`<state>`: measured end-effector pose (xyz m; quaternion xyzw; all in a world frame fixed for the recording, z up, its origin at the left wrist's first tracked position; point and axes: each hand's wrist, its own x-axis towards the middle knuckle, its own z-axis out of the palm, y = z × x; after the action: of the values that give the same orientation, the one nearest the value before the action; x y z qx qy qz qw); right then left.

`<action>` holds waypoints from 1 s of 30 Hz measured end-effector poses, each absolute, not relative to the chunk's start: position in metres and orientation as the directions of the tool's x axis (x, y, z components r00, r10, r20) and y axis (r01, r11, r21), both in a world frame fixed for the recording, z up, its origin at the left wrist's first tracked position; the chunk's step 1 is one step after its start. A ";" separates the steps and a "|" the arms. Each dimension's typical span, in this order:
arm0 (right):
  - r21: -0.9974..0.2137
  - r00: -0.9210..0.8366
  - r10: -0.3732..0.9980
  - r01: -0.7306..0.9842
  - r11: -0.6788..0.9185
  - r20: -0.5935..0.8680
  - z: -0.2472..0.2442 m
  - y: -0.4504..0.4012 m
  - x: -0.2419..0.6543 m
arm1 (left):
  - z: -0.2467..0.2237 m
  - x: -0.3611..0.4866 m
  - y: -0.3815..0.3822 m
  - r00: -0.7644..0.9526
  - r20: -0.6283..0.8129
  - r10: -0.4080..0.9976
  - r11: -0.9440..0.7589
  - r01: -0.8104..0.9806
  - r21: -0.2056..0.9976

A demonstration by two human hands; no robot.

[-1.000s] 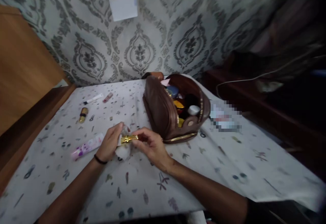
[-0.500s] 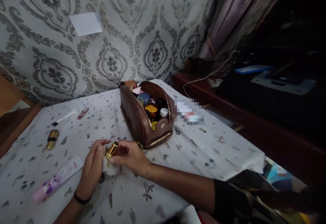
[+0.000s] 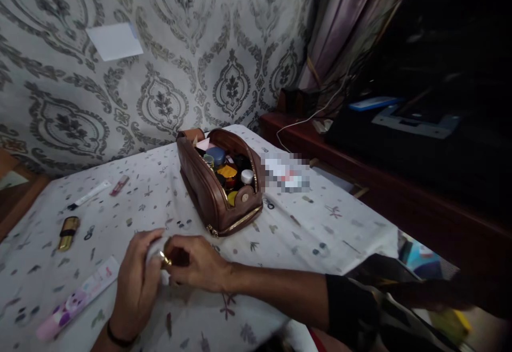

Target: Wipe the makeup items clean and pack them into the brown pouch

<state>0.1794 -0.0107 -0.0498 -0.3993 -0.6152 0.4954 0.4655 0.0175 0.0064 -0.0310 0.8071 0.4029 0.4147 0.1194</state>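
Observation:
Above the patterned cloth, my left hand [image 3: 138, 274] is closed around a small white item with a shiny gold part [image 3: 165, 258]. My right hand [image 3: 196, 261] pinches at the gold part from the other side. Fingers hide much of the item, so its exact kind is unclear. Just beyond my hands stands an unzipped brown leather toiletry bag [image 3: 196, 181], filled with several jars and bottles, among them a white-capped one [image 3: 247, 176] and a blue-lidded one [image 3: 216, 156].
Left of my hands lie a pink and purple tube [image 3: 76, 301], a gold and black stick [image 3: 69, 233], a slim white tube [image 3: 90, 194] and a small pink item [image 3: 119, 185]. A dark red wooden desk [image 3: 286, 125] stands to the right, patterned wall [image 3: 164, 96] behind.
The gold part, which stood up tilted between my hands, now points sideways and is mostly covered by my fingers. The view has turned slightly right.

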 end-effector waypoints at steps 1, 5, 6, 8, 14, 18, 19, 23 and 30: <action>-0.966 -0.259 0.945 0.107 0.236 0.202 -0.050 -0.012 0.179 | -0.031 0.019 0.005 0.386 0.578 0.719 -0.681 0.557 0.475; -0.902 -0.277 0.916 0.242 0.359 0.291 -0.051 -0.012 0.179 | -0.027 0.025 0.002 0.375 0.515 0.770 -0.627 0.595 0.503; -0.895 -0.285 0.910 0.246 0.373 0.301 -0.051 -0.012 0.179 | -0.026 0.025 0.001 0.346 0.485 0.803 -0.587 0.601 0.543; -0.885 -0.305 0.899 0.248 0.394 0.315 -0.052 -0.012 0.180 | -0.025 0.025 0.002 0.292 0.417 0.861 -0.504 0.603 0.618; -0.950 -0.272 0.927 0.104 0.294 0.258 -0.053 -0.014 0.178 | -0.021 0.026 0.002 0.156 0.338 0.928 -0.367 0.531 0.764; -0.974 -0.259 0.947 -0.171 0.148 0.189 -0.052 -0.012 0.175 | -0.025 0.026 -0.001 0.156 0.409 0.899 -0.425 0.533 0.732; -0.968 -0.248 0.951 -0.211 0.132 0.184 -0.052 -0.011 0.175 | -0.028 0.026 -0.002 0.172 0.434 0.884 -0.452 0.547 0.704; -0.961 -0.146 0.972 -0.234 0.144 0.182 -0.046 -0.011 0.174 | -0.034 0.025 -0.004 0.200 0.472 0.859 -0.493 0.572 0.655; -0.924 -0.037 0.924 -0.060 0.378 0.380 -0.006 -0.032 0.198 | -0.026 0.029 -0.008 0.102 0.444 0.890 -0.425 0.540 0.727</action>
<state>0.1977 -0.0320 -0.0059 -0.3686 -0.5860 0.4185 0.5879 0.0286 -0.0082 -0.0257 0.7160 0.4991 0.4469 0.1961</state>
